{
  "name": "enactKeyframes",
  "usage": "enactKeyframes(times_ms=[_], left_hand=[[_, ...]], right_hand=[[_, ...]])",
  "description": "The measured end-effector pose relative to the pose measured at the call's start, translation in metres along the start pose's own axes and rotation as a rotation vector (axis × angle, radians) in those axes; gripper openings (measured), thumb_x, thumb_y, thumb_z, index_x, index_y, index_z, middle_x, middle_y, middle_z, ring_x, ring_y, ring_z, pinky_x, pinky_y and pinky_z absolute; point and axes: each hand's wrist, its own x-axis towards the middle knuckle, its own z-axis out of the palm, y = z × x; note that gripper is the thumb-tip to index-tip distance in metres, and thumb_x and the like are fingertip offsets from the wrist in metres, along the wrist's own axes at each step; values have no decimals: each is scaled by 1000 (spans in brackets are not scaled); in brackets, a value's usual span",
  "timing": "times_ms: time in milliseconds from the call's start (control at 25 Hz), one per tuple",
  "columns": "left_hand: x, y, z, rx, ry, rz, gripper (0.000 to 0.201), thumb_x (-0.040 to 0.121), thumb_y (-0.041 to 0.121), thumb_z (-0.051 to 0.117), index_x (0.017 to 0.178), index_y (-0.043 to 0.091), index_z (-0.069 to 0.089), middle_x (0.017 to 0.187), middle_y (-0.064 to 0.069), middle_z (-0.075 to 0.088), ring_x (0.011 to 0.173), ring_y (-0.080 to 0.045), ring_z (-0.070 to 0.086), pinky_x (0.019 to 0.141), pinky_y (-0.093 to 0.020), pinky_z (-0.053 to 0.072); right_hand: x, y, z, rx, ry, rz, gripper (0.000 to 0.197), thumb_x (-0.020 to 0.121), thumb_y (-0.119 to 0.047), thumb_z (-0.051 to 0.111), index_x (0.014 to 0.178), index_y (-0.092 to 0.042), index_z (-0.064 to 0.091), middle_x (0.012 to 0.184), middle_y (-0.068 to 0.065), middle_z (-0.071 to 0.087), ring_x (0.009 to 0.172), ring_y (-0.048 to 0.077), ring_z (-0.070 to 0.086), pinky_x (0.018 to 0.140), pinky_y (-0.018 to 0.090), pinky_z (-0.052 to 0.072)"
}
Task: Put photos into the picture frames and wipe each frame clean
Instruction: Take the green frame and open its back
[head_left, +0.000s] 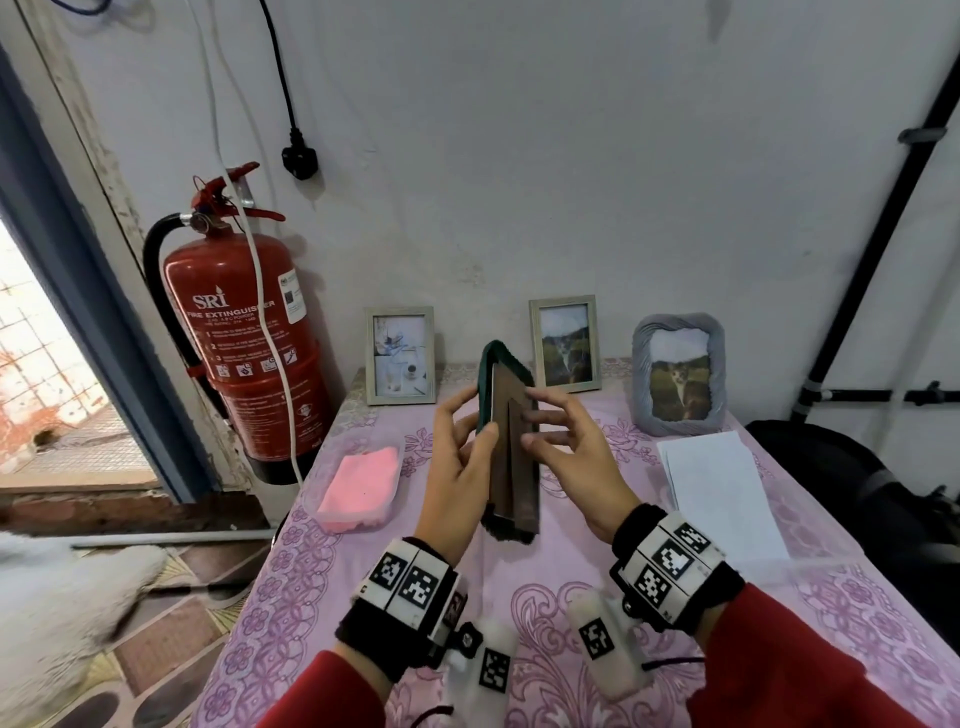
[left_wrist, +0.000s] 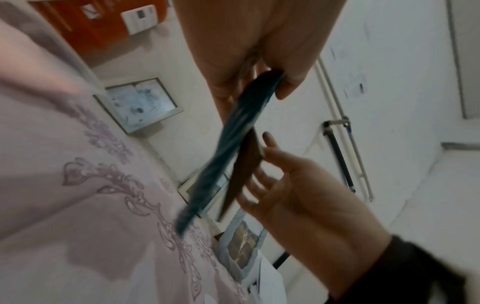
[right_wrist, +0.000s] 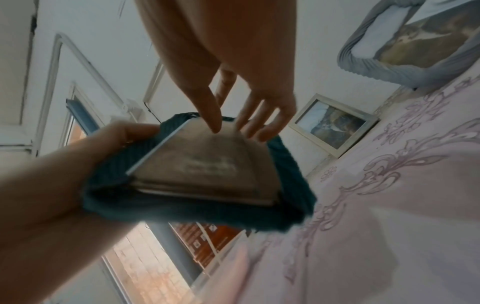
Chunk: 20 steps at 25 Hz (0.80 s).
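Observation:
A dark green picture frame (head_left: 511, 467) is held upright above the table, its brown back board (right_wrist: 207, 164) facing me. My left hand (head_left: 470, 421) grips its left edge, thumb on the back and fingers round the front. My right hand (head_left: 540, 421) has straight, spread fingers, and the fingertips (right_wrist: 215, 125) touch the top of the back board. In the left wrist view the frame (left_wrist: 233, 144) appears edge-on, with the brown stand flap (left_wrist: 244, 170) swung a little away from it against the right hand's fingers. The frame's front is hidden.
Three filled frames stand along the wall: a white one (head_left: 400, 356), another white one (head_left: 565, 344) and a grey fabric one (head_left: 678, 374). A pink cloth in a clear tray (head_left: 361, 488) lies left, white papers (head_left: 722, 488) right. A fire extinguisher (head_left: 244, 332) stands beside the table's left edge.

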Motion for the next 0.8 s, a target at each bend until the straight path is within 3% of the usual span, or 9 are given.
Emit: enactKeyframes(times_ms=[120,240,360,480,600,680,800], left_hand=[[-3,-2,-8,-85,10,-31,32,97,12,44,123,30,45,101,0,72,85,-12,69,66,-22,55],[-5,-10,-15,-153,30,-74,32,97,15,45,123,33,47,98,-2,73,83,-15,69,65,-27,57],[-7,-23,-21,-160,66,-133,32,95,12,47,122,30,49,96,-6,74,82,-16,69,64,-28,58],[-9,-37,-30,69,96,-149,35,91,7,55,121,23,52,97,-3,66,83,-12,65,68,-19,56],[-10,-49,-43,368,109,-132,36,84,6,64,119,14,56,84,1,56,76,-5,55,64,-5,47],[-12,-56,-51,426,83,-187,36,81,6,68,116,8,57,77,-1,56,70,-7,54,59,-8,47],[-15,-64,-59,473,23,-285,37,79,7,71,114,5,56,74,-1,54,66,-14,55,58,-22,54]], right_hand=[[1,14,-8,-158,106,42,51,84,-19,68,130,-26,47,127,2,48,114,18,48,94,28,44],[0,24,-15,-7,82,208,66,80,-23,71,138,-21,39,126,5,51,107,21,57,81,25,51],[-2,34,-23,-46,114,207,67,77,-21,75,136,-16,43,111,-1,55,96,17,60,72,19,52],[-8,43,-28,-62,128,205,66,72,-16,79,130,-17,47,99,-8,54,90,13,59,75,23,52],[-15,52,-32,-132,106,221,61,69,-15,82,122,-19,52,93,-10,55,87,10,57,80,26,51],[-18,59,-33,-164,78,248,58,68,-14,82,119,-16,55,90,-9,56,82,6,55,75,21,49],[-20,68,-34,-225,32,299,56,67,-13,83,117,-10,56,94,-1,61,81,4,55,68,15,47]])
